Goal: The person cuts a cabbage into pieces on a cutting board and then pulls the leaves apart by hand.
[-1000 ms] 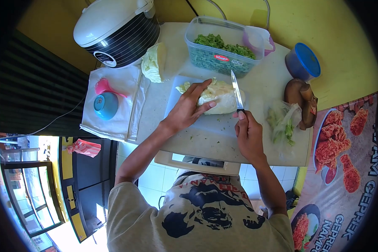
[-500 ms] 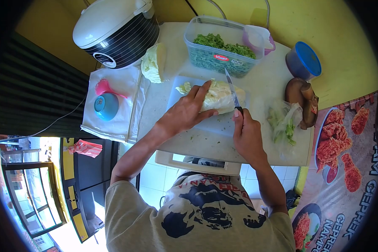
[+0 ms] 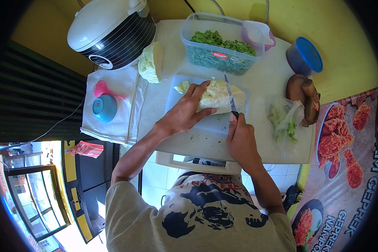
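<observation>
A piece of pale cabbage (image 3: 213,97) lies on a white cutting board (image 3: 216,123). My left hand (image 3: 184,110) grips its left part, fingers across the top and thumb along the near side. In my right hand (image 3: 244,142) is a knife (image 3: 230,95) with a dark handle, held in closed fingers. The blade points away from me and crosses the cabbage toward its right end. Loose leaf bits show at the cabbage's left end, beyond my left fingers. Another cabbage wedge (image 3: 150,63) rests on the table to the left of the board.
Beyond the board stands a clear container (image 3: 199,54) of chopped greens, with a purple-rimmed tub behind it. A rice cooker (image 3: 117,42), blue bowl (image 3: 105,108) and pink scoop (image 3: 101,89) are left. Rightward are a bag of greens (image 3: 286,122) and a blue-lidded tub (image 3: 304,56).
My right hand and the knife handle have shifted a little left and toward me. The blade has also moved slightly left over the cabbage, while my left hand keeps its grip.
</observation>
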Available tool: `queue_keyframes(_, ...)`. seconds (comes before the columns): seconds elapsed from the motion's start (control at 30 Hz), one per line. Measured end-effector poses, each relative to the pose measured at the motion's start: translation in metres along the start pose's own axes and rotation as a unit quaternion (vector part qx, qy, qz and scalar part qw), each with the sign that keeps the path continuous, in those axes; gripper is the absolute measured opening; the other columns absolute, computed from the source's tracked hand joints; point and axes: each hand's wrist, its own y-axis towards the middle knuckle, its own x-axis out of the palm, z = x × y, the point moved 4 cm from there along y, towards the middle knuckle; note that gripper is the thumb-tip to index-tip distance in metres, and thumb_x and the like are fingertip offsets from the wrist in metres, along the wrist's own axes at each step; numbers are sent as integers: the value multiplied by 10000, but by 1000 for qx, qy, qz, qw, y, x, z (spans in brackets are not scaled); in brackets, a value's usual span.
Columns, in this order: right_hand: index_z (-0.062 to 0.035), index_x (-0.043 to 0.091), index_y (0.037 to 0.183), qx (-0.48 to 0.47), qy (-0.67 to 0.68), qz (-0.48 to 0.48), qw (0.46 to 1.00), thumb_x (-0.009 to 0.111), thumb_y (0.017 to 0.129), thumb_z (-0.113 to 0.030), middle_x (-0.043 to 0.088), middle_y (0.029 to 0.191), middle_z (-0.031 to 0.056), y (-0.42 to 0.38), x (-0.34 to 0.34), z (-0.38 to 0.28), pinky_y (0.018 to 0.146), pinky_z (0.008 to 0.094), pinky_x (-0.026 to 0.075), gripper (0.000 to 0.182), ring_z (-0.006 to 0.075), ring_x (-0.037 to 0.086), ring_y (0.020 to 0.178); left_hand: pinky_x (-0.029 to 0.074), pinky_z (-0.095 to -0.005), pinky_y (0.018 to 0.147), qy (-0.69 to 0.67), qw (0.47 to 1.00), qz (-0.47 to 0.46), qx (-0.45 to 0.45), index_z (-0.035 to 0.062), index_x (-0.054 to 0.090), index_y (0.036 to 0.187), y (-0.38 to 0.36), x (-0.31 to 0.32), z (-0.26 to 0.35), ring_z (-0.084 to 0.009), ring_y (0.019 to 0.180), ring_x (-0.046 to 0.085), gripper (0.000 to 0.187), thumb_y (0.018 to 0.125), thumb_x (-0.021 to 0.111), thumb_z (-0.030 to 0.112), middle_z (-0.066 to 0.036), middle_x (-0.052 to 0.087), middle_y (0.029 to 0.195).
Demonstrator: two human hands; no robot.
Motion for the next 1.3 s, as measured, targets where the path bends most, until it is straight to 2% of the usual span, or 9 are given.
queue_keyframes(0.1, 49, 494, 973, 12, 19, -3, 1000, 424, 1081, -246, 575, 588, 252, -4, 5, 5, 515, 532, 479, 322, 467, 609, 548, 441, -464, 1046, -13, 1000, 0, -5, 32, 307, 1525, 0, 0, 2, -431, 1236, 527, 758, 932, 717, 269, -250, 496, 1297)
queue_keyframes(0.27, 45, 489, 954, -18, -16, 8, 1000, 431, 1078, -243, 582, 574, 241, -8, 3, 5, 502, 525, 490, 319, 459, 624, 549, 420, -457, 1075, -15, 1000, 7, -2, 31, 320, 1515, 0, 2, -1, -415, 1289, 492, 748, 924, 728, 244, -242, 484, 1321)
queue_keyframes(0.4, 45, 486, 953, -9, -51, -12, 999, 438, 1075, -232, 594, 582, 242, -11, -10, -3, 516, 524, 503, 307, 457, 635, 563, 421, -456, 1076, -32, 999, 20, -2, 30, 326, 1510, -3, 5, 1, -413, 1286, 496, 733, 926, 726, 221, -238, 482, 1315)
queue_keyframes(0.6, 47, 475, 956, 3, -30, -6, 1000, 459, 1066, -214, 574, 595, 266, -12, 0, 3, 517, 549, 476, 284, 479, 609, 566, 414, -463, 1084, -59, 998, 7, -9, 39, 296, 1525, -3, 4, 0, -421, 1284, 494, 740, 938, 711, 212, -239, 472, 1316)
queue_keyframes(0.77, 47, 477, 951, -36, -13, 27, 999, 462, 1066, -215, 566, 595, 271, 4, 18, 4, 518, 555, 467, 287, 484, 597, 561, 415, -472, 1083, -50, 998, 31, 18, 54, 269, 1541, -4, 7, -10, -434, 1267, 504, 745, 954, 695, 223, -246, 463, 1323)
queue_keyframes(0.87, 48, 490, 936, -50, -7, 25, 998, 458, 1069, -214, 566, 576, 263, 9, 12, 2, 516, 546, 474, 296, 475, 600, 549, 413, -476, 1080, -127, 987, -9, -94, 56, 281, 1536, -4, 3, 3, -437, 1265, 505, 719, 966, 680, 238, -254, 458, 1337)
queue_keyframes(0.97, 47, 503, 923, -57, -37, 9, 998, 451, 1072, -217, 569, 563, 254, 2, -5, -3, 512, 533, 486, 309, 465, 609, 542, 417, -477, 1072, -39, 998, 45, -16, 52, 292, 1528, -5, 9, -8, -437, 1264, 505, 701, 971, 672, 246, -253, 459, 1335)
queue_keyframes(1.17, 47, 508, 916, -40, -58, 8, 997, 442, 1077, -236, 577, 562, 247, -12, -11, -2, 505, 522, 496, 333, 459, 620, 546, 418, -472, 1070, -57, 997, 34, -36, 49, 302, 1520, -9, 9, 6, -432, 1286, 487, 690, 968, 672, 236, -246, 458, 1322)
queue_keyframes(1.3, 47, 512, 912, -39, -71, 6, 997, 443, 1077, -240, 574, 555, 244, -18, -17, -2, 495, 521, 490, 339, 456, 621, 544, 454, -505, 996, -39, 998, 40, -3, 32, 277, 1513, -11, 10, 5, -496, 1176, 532, 684, 976, 656, 219, -278, 445, 1286)
